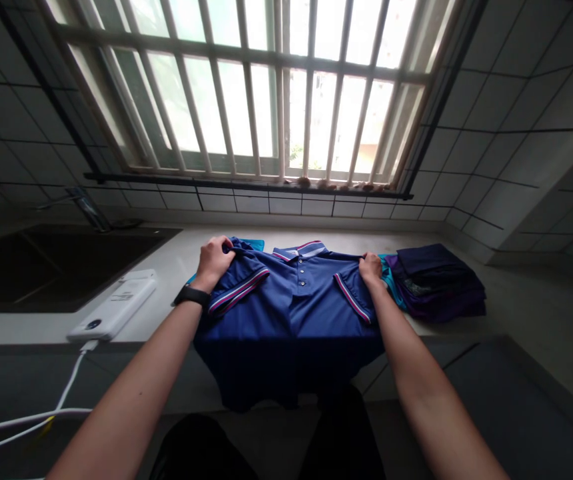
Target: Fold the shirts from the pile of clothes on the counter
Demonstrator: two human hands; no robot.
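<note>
Head view: a blue polo shirt [271,310] is lying spread on the surface [179,263], its lower part hanging over the front edge. At the shirt's left shoulder, the left hand [212,261] is gripping fabric between its fingers; at the right shoulder, the right hand [370,268] is pinching fabric likewise. Folded dark clothes [439,287] are sitting just right of the shirt, while a white device [116,307] is lying to its left.

A person wears a broad black wristband [192,295] around the left wrist and dark legwear [200,448], both forearms [134,373] bare.
</note>
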